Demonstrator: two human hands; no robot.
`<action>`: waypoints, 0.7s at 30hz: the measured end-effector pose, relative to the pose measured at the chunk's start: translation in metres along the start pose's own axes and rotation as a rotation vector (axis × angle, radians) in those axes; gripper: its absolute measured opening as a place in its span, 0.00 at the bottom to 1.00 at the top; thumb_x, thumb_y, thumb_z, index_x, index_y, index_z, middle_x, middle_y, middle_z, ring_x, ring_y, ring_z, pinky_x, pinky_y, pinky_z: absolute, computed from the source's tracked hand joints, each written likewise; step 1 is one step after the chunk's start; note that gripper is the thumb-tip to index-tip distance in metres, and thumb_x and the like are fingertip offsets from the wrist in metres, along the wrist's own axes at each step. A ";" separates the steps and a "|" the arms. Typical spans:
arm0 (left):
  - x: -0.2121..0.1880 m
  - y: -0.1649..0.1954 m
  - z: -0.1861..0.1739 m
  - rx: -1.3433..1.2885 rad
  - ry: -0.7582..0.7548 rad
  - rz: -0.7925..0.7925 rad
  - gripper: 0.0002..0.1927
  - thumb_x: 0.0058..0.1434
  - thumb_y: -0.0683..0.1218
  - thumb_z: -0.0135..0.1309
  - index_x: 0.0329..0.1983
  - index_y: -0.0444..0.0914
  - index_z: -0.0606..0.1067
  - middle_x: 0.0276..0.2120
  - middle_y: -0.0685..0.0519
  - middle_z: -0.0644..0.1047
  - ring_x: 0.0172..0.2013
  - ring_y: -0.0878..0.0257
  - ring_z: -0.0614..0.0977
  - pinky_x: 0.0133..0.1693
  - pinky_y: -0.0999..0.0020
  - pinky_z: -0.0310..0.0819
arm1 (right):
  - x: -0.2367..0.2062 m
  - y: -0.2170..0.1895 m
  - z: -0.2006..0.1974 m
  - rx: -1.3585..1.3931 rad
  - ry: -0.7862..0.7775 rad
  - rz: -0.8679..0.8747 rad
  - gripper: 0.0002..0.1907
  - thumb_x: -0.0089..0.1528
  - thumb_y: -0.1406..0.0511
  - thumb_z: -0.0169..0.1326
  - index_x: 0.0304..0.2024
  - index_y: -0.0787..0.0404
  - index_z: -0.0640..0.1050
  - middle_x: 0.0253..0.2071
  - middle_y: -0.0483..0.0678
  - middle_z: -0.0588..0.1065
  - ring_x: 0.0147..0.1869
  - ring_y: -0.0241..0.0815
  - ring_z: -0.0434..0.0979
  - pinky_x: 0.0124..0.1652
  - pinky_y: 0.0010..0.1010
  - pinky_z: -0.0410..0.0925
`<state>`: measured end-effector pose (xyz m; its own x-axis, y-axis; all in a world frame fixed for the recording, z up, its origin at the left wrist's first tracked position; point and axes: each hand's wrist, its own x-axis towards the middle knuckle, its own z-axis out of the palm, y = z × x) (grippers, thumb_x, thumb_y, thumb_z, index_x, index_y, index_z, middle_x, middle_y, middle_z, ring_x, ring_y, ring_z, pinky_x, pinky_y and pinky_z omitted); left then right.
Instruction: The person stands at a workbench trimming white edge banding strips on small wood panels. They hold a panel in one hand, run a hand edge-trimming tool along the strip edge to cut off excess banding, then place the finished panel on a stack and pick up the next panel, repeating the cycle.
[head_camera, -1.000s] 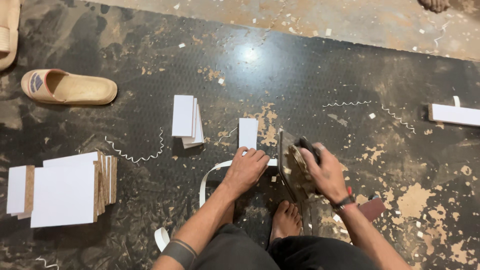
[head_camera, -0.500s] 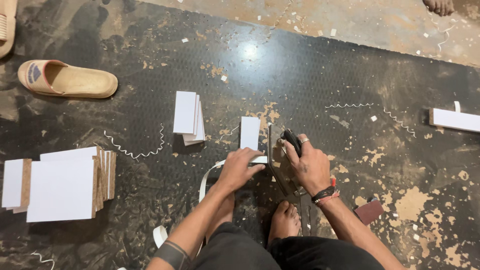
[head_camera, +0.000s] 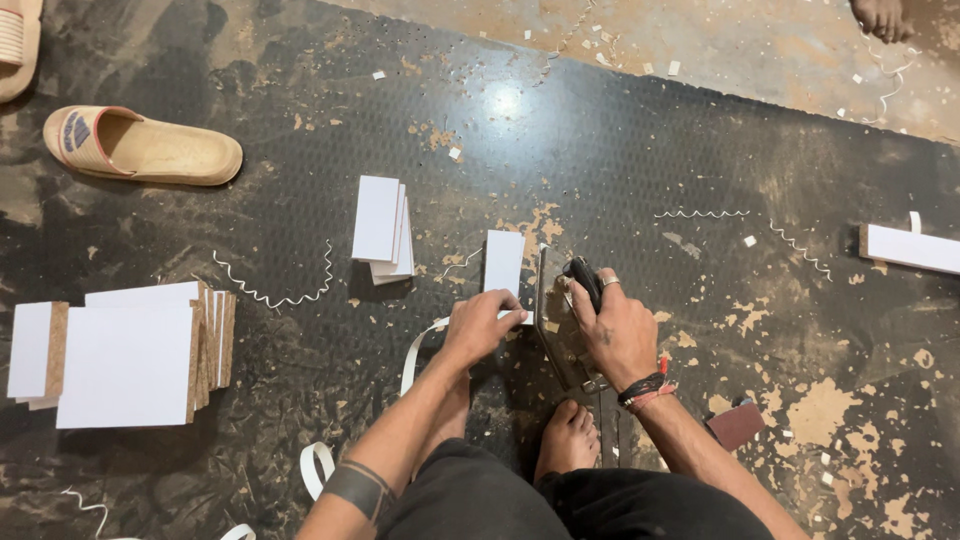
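Trimming a white laminated panel (head_camera: 503, 262) on a dark rubber floor mat (head_camera: 620, 150). Largest first: stack of white-faced boards (head_camera: 125, 350) far left of the panel; tan sandal (head_camera: 140, 146) up-left; smaller panel pile (head_camera: 382, 230) just left. Left hand (head_camera: 482, 325) presses the panel's near edge, fingers together on it; right hand (head_camera: 612, 330), just right, fingers clamped on a black-handled cutter (head_camera: 583, 283). Judged: hold the panel flat, blade flush. Loose white edge strip (head_camera: 415, 350) crowds the left wrist
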<state>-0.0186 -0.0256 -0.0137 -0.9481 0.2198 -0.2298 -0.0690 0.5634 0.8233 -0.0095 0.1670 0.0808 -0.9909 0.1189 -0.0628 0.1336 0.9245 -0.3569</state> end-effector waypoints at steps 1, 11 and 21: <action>-0.001 0.000 0.002 0.001 0.023 0.023 0.14 0.61 0.56 0.58 0.37 0.42 0.81 0.37 0.50 0.84 0.42 0.50 0.84 0.45 0.55 0.74 | 0.000 0.000 0.000 0.000 0.007 -0.008 0.25 0.67 0.48 0.50 0.52 0.62 0.75 0.21 0.63 0.76 0.28 0.67 0.78 0.28 0.55 0.68; -0.004 -0.004 0.008 -0.007 0.080 0.088 0.14 0.62 0.55 0.58 0.35 0.40 0.81 0.33 0.49 0.83 0.38 0.49 0.83 0.42 0.53 0.72 | -0.002 -0.004 -0.001 -0.017 -0.002 -0.002 0.25 0.67 0.48 0.50 0.52 0.62 0.75 0.21 0.64 0.75 0.28 0.68 0.78 0.28 0.56 0.68; -0.005 0.011 -0.006 0.046 0.058 0.029 0.11 0.60 0.50 0.58 0.37 0.40 0.83 0.36 0.48 0.84 0.40 0.49 0.84 0.47 0.53 0.74 | -0.001 -0.005 -0.002 -0.069 -0.004 0.002 0.25 0.67 0.47 0.49 0.52 0.60 0.75 0.22 0.63 0.77 0.29 0.68 0.79 0.28 0.56 0.69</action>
<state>-0.0167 -0.0246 -0.0003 -0.9660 0.1910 -0.1743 -0.0277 0.5936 0.8043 -0.0089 0.1629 0.0847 -0.9905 0.1198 -0.0671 0.1343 0.9469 -0.2921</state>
